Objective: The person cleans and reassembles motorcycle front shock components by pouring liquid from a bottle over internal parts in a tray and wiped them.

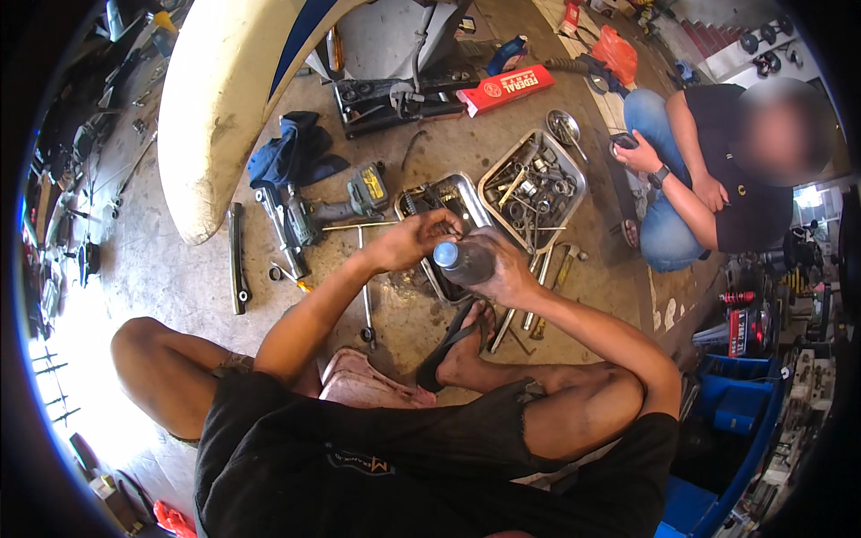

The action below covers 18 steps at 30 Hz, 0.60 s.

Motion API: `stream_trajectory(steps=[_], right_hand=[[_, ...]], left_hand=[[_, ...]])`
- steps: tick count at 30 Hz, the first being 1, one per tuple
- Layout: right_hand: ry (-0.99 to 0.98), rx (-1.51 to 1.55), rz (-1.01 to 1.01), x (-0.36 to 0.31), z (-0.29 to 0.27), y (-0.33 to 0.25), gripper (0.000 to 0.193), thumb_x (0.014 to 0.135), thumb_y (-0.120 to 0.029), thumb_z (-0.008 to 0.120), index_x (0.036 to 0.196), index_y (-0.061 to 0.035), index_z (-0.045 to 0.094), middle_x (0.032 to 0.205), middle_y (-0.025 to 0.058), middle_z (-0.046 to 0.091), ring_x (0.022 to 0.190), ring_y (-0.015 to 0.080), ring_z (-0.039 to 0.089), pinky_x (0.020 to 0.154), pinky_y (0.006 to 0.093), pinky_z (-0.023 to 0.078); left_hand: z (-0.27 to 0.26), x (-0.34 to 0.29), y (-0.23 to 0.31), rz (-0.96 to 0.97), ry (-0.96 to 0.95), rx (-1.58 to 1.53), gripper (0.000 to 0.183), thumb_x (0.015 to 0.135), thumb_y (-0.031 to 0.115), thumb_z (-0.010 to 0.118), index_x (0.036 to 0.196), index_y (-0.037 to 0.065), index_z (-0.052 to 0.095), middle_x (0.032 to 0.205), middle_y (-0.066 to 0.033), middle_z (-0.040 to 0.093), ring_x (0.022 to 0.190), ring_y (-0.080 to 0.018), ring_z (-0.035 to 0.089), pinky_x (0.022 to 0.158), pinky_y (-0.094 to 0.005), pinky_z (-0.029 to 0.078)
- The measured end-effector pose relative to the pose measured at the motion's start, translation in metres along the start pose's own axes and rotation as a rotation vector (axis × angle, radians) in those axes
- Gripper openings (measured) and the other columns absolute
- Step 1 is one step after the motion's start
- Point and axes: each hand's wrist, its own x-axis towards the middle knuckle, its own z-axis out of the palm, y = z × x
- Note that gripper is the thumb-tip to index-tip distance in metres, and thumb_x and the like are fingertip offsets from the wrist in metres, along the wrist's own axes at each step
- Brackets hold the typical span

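Metal tools (529, 188) are heaped in a tray (508, 159) beside another tray (475, 202); above, a dark, blue-capped bottle (468, 264) is gripped by the right hand (508, 276); the hold of the left hand (414, 242) cannot be told.

Over there sockets (529, 190) lie in a tray (575, 206), a dish (562, 128) by its far edge. An impact wrench (307, 222) lies on the floor (170, 282), leftward.

Blown-out glare (85, 350) left, probably daylight
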Motion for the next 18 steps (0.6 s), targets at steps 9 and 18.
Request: stream_trajectory(steps=[9,18], right_hand=[[-0.502,-0.455,0.499,-0.016,-0.004,0.049,0.062,0.072,-0.029,0.08,0.11,0.0113,0.053,0.098,0.0274,0.063,0.096,0.0386,0.063,0.082,0.0427,0.053],[-0.562,-0.582,0.529,-0.047,-0.005,0.063,0.052,0.071,-0.023,0.078,0.104,0.0113,0.056,0.091,0.0275,0.065,0.089,0.0386,0.066,0.076,0.0433,0.054]], left_hand=[[0.036,0.019,-0.134,-0.487,0.437,-1.064,0.023,0.101,0.016,0.043,0.11,-0.001,0.055,0.103,-0.0133,0.061,0.095,-0.0241,0.06,0.088,-0.0325,0.05],[0.073,0.031,-0.16,-0.47,0.476,-0.992,0.018,0.093,0.005,0.056,0.109,-0.003,0.055,0.101,-0.0121,0.062,0.096,-0.0213,0.06,0.087,-0.0298,0.051]])
